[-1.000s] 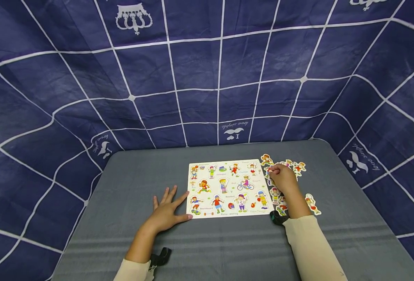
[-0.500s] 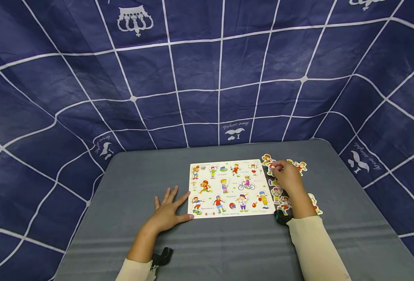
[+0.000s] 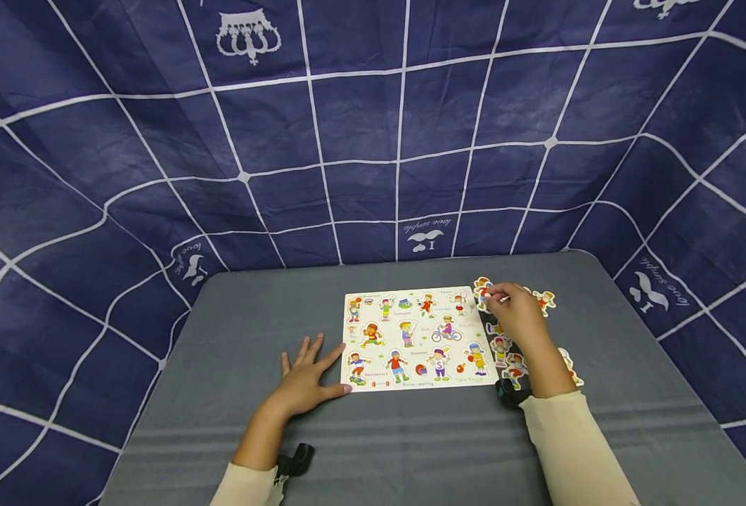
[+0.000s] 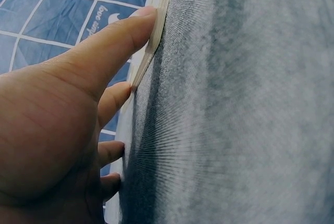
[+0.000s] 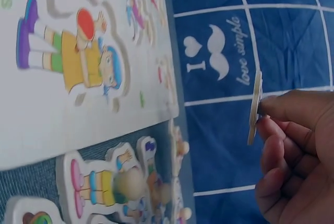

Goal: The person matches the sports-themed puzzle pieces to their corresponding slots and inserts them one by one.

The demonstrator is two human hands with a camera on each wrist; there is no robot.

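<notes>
A white puzzle board (image 3: 391,337) printed with children playing sports lies on the grey table. My left hand (image 3: 303,383) rests spread at the board's left side, with thumb and index fingertip on its edge; the left wrist view shows the thumb (image 4: 128,31) against that edge. Right of the board, my right hand (image 3: 517,313) pinches a thin puzzle piece (image 5: 254,110) between thumb and fingers. The right wrist view shows this piece edge-on and raised, its picture turned from view. In the head view it overlaps a piece at the board's top right corner.
Several loose knobbed puzzle pieces, including a child in yellow shorts (image 5: 91,187), lie along the board's right side. Another piece (image 3: 570,367) lies right of my forearm, partly covered by it. A blue checked curtain (image 3: 360,190) surrounds the table (image 3: 398,443) at back and sides.
My right hand has come up out of the pile, now pinching a piece, with more pieces uncovered below it. The left hand stays at the board's edge.
</notes>
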